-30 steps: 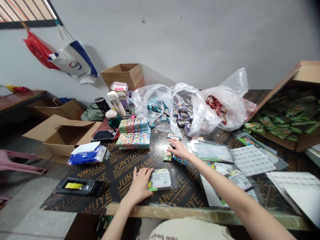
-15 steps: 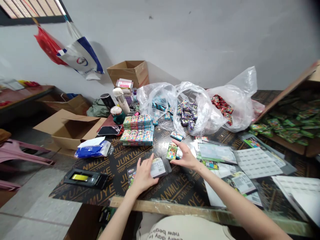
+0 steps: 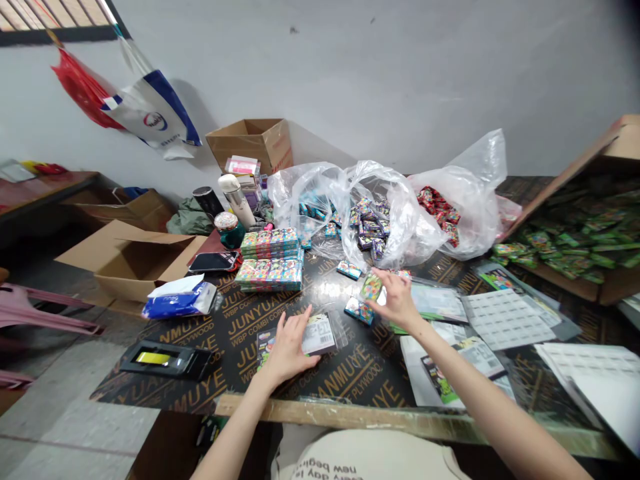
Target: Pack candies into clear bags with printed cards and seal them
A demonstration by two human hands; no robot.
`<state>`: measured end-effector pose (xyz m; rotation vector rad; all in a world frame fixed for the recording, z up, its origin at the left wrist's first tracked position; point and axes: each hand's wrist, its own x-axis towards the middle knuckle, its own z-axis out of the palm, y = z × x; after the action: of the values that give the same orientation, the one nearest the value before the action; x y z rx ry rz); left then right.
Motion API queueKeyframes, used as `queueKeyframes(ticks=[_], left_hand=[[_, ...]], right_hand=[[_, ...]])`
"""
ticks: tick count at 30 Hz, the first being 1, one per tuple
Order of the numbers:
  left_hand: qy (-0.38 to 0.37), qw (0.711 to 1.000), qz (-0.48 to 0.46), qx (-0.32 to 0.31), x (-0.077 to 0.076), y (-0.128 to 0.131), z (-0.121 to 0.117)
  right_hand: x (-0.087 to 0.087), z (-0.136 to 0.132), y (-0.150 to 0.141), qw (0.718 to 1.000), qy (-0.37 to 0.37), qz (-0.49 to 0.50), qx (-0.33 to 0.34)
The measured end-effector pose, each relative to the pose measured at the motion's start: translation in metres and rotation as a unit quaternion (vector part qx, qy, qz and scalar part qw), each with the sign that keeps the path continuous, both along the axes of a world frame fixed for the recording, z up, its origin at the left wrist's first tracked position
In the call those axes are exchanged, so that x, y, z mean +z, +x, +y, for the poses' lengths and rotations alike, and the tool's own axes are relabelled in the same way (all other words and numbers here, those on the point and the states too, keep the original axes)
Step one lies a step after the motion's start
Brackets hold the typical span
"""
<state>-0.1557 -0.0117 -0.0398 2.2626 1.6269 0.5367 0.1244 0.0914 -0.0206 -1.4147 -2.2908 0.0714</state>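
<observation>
My left hand [image 3: 289,347] lies with its fingers spread on a flat printed package [image 3: 320,333] in a clear sleeve near the table's front edge. Between the thumb and fingers of my right hand [image 3: 399,300] is a small green card pack [image 3: 371,287], tilted and a little blurred. Just below that pack a blue pack [image 3: 359,311] lies on the table. Another small blue pack [image 3: 349,269] rests farther back. Left of these stand stacked bundles of colourful packs [image 3: 270,275].
Clear plastic bags hold purple packs [image 3: 373,230] and red packs [image 3: 440,210] along the back. A carton of green packs [image 3: 575,250] leans at the right, near printed sheets [image 3: 507,319]. At left are a phone [image 3: 214,262], a blue wipes packet [image 3: 180,300] and a box cutter [image 3: 155,359].
My right hand has moved right with the green card pack, uncovering more of the blue pack below. My left hand stays on the flat package. The view has shifted slightly.
</observation>
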Motion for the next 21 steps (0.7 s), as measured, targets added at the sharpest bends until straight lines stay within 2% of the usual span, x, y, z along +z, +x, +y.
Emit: queueKeyframes(ticks=[2, 5, 8, 12, 13, 15, 17, 18, 21], left_hand=[[-0.010, 1.000, -0.003, -0.005, -0.004, 0.003, 0.000], [-0.019, 1.000, 0.001, -0.006, -0.013, 0.008, 0.000], [-0.028, 0.999, 0.024, 0.011, -0.020, 0.012, 0.000], [-0.034, 0.999, 0.001, 0.041, -0.014, 0.021, 0.002], [-0.027, 0.998, -0.029, 0.045, -0.010, 0.026, 0.003], [-0.026, 0.990, -0.127, 0.050, -0.001, 0.037, 0.006], [-0.078, 0.955, -0.280, 0.065, 0.006, 0.050, 0.010], [-0.124, 0.918, -0.368, 0.082, 0.008, 0.056, 0.012], [-0.247, 0.756, -0.586, 0.158, 0.010, 0.066, 0.018]], right_hand=[[-0.006, 0.011, 0.012, 0.998, 0.003, -0.041, -0.047], [-0.019, 0.010, 0.013, 0.995, -0.042, -0.093, 0.020], [-0.029, -0.004, 0.001, 0.988, -0.097, -0.088, 0.077], [-0.025, -0.019, -0.012, 0.985, -0.155, 0.030, 0.074], [-0.021, -0.021, -0.014, 0.975, -0.189, 0.076, 0.089], [-0.010, -0.024, -0.019, 0.936, -0.278, 0.164, 0.140], [0.001, -0.028, -0.024, 0.888, -0.355, 0.242, 0.165], [0.005, -0.031, -0.026, 0.866, -0.382, 0.280, 0.159], [0.012, -0.041, -0.029, 0.809, -0.452, 0.338, 0.166]])
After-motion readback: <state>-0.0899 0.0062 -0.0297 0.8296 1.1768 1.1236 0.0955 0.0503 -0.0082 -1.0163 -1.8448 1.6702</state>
